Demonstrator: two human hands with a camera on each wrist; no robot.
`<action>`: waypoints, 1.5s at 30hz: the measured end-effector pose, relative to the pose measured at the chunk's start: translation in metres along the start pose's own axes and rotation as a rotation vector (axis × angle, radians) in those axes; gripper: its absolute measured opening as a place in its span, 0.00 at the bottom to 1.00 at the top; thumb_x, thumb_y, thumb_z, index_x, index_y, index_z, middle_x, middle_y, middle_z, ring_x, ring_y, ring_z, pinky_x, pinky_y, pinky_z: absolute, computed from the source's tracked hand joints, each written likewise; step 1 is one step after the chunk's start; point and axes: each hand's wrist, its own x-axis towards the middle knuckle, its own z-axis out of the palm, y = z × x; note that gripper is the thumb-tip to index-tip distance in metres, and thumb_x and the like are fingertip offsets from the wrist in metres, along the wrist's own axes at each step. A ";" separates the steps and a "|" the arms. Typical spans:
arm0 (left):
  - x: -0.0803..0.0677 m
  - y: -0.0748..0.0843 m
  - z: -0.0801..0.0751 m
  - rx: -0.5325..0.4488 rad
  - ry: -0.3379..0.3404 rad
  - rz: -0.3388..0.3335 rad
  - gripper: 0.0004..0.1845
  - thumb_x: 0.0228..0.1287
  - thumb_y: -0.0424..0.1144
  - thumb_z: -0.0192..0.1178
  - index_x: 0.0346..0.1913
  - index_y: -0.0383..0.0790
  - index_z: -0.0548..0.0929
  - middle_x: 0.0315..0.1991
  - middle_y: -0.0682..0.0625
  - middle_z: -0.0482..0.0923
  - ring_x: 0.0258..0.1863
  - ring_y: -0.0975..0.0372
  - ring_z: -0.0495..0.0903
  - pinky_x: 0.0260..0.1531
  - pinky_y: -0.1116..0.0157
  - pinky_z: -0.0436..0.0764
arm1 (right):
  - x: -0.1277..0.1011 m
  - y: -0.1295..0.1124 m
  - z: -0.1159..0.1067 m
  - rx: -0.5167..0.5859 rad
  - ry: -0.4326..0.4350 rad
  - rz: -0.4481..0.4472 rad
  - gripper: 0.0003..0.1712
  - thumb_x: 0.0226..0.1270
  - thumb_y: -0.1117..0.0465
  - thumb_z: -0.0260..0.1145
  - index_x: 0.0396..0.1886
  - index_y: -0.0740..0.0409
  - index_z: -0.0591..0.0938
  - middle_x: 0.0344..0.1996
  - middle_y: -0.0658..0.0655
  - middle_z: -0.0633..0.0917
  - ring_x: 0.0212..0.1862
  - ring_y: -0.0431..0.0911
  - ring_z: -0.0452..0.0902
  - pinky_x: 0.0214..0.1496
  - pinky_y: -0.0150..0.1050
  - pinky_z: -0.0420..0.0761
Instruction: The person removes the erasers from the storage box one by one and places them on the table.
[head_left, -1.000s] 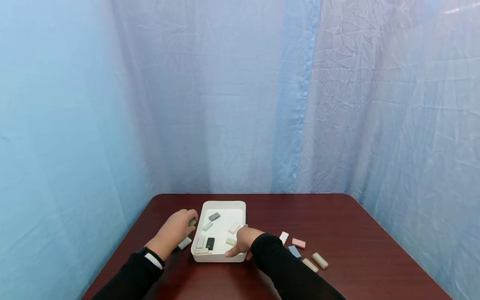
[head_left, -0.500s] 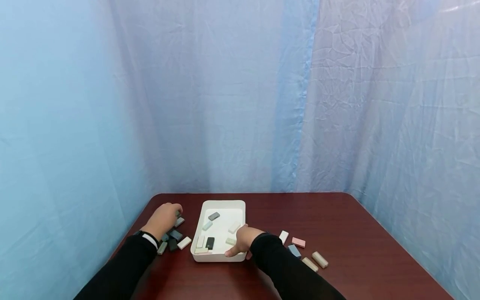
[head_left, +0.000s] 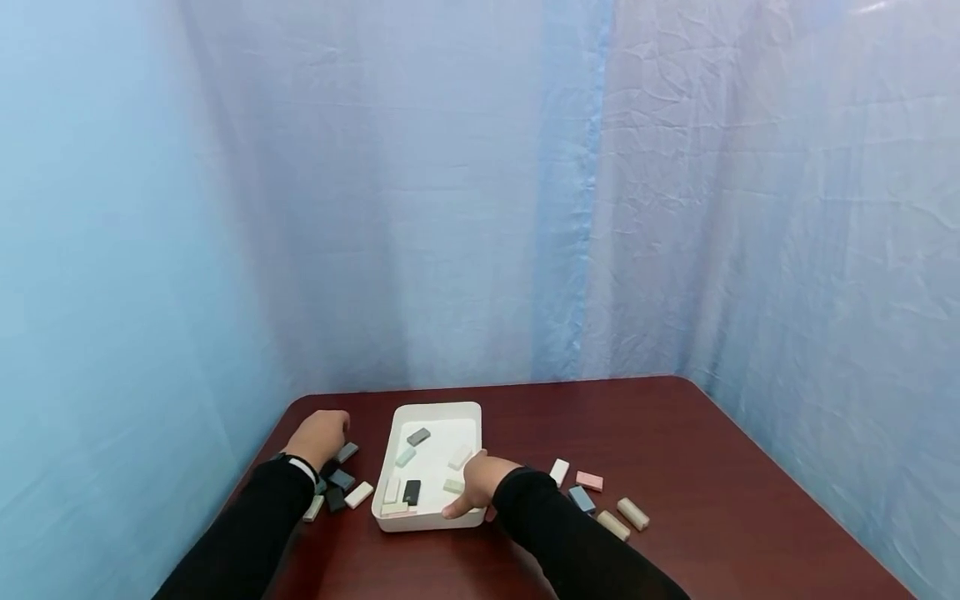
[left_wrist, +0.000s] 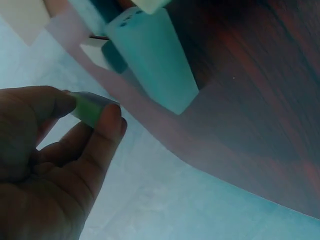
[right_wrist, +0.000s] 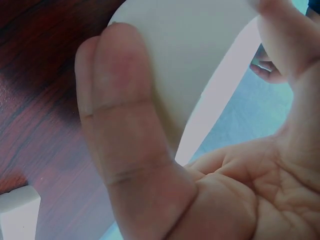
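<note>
My left hand (head_left: pixel 318 437) is over the table's left side, beyond a cluster of small blocks. In the left wrist view it pinches a small green block (left_wrist: pixel 88 111) between thumb and fingertips; the head view hides that block. A teal block (left_wrist: pixel 155 65) with dark marks on one end lies close by. My right hand (head_left: pixel 482 483) grips the right wall of the white tray (head_left: pixel 438 410), thumb over the rim and fingers outside. Inside the tray lie several loose blocks, among them a black block (head_left: pixel 412 492) and a grey block (head_left: pixel 418 436).
Left of the tray are a cream block (head_left: pixel 359 495), a blue-grey block (head_left: pixel 342 480) and others. To the right, past my right forearm, lie a pink block (head_left: pixel 589 481), a blue block (head_left: pixel 581 499) and several pale ones. Blue curtains (head_left: pixel 465 208) surround the dark red table (head_left: pixel 720 500).
My left hand has moved left, away from the tray's side, with the green block, uncovering the left cluster. The right hand keeps its hold on the tray. The head view has shifted slightly.
</note>
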 end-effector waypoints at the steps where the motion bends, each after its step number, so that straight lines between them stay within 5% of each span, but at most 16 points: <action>1: -0.002 0.000 0.001 0.011 -0.009 0.002 0.07 0.74 0.26 0.59 0.44 0.35 0.86 0.38 0.43 0.86 0.36 0.54 0.83 0.42 0.51 0.83 | 0.000 -0.001 0.001 0.000 0.002 0.000 0.62 0.63 0.31 0.75 0.82 0.67 0.64 0.81 0.66 0.66 0.17 0.45 0.77 0.59 0.49 0.84; 10: -0.006 0.001 0.003 0.056 -0.039 0.039 0.07 0.73 0.25 0.59 0.43 0.34 0.87 0.38 0.42 0.87 0.38 0.52 0.85 0.43 0.52 0.84 | -0.004 -0.003 0.000 0.035 -0.013 -0.009 0.64 0.64 0.33 0.76 0.83 0.69 0.60 0.81 0.68 0.67 0.18 0.46 0.78 0.50 0.45 0.84; 18: -0.008 -0.017 0.008 0.037 -0.037 -0.015 0.08 0.72 0.24 0.59 0.38 0.33 0.88 0.33 0.40 0.87 0.32 0.52 0.84 0.36 0.54 0.81 | -0.002 -0.003 0.003 0.042 -0.021 -0.008 0.65 0.63 0.33 0.76 0.83 0.69 0.59 0.80 0.68 0.67 0.16 0.45 0.76 0.42 0.41 0.83; 25: -0.010 -0.014 0.007 0.021 -0.040 -0.012 0.10 0.74 0.25 0.57 0.48 0.30 0.89 0.44 0.35 0.88 0.43 0.45 0.87 0.45 0.48 0.85 | 0.001 -0.002 0.002 0.035 -0.023 -0.011 0.65 0.64 0.32 0.75 0.83 0.69 0.58 0.81 0.68 0.67 0.16 0.46 0.76 0.44 0.42 0.84; 34: 0.007 0.047 0.012 0.185 0.156 0.116 0.10 0.76 0.28 0.60 0.53 0.37 0.88 0.45 0.39 0.83 0.46 0.47 0.80 0.50 0.50 0.84 | 0.000 0.003 0.000 0.027 -0.021 -0.005 0.66 0.64 0.32 0.75 0.84 0.69 0.57 0.79 0.68 0.69 0.17 0.46 0.77 0.39 0.41 0.82; 38: 0.012 0.079 0.014 0.164 0.090 0.152 0.10 0.77 0.31 0.61 0.53 0.41 0.89 0.44 0.44 0.86 0.46 0.51 0.85 0.49 0.53 0.86 | 0.001 0.002 0.001 0.024 -0.027 -0.005 0.66 0.64 0.32 0.75 0.84 0.70 0.57 0.78 0.68 0.71 0.17 0.45 0.77 0.38 0.41 0.82; 40: 0.012 0.093 0.017 0.114 0.045 0.221 0.12 0.76 0.31 0.62 0.55 0.42 0.90 0.46 0.45 0.87 0.47 0.52 0.86 0.50 0.54 0.86 | 0.002 0.002 0.002 0.008 -0.032 -0.006 0.66 0.64 0.31 0.74 0.83 0.70 0.57 0.78 0.68 0.71 0.17 0.45 0.78 0.39 0.41 0.82; 45: 0.003 0.118 0.027 0.046 -0.111 0.309 0.19 0.76 0.39 0.66 0.66 0.47 0.85 0.62 0.44 0.83 0.61 0.48 0.83 0.60 0.51 0.83 | 0.003 0.004 0.003 -0.033 -0.025 -0.007 0.66 0.64 0.28 0.72 0.83 0.71 0.59 0.78 0.68 0.71 0.16 0.44 0.77 0.42 0.42 0.85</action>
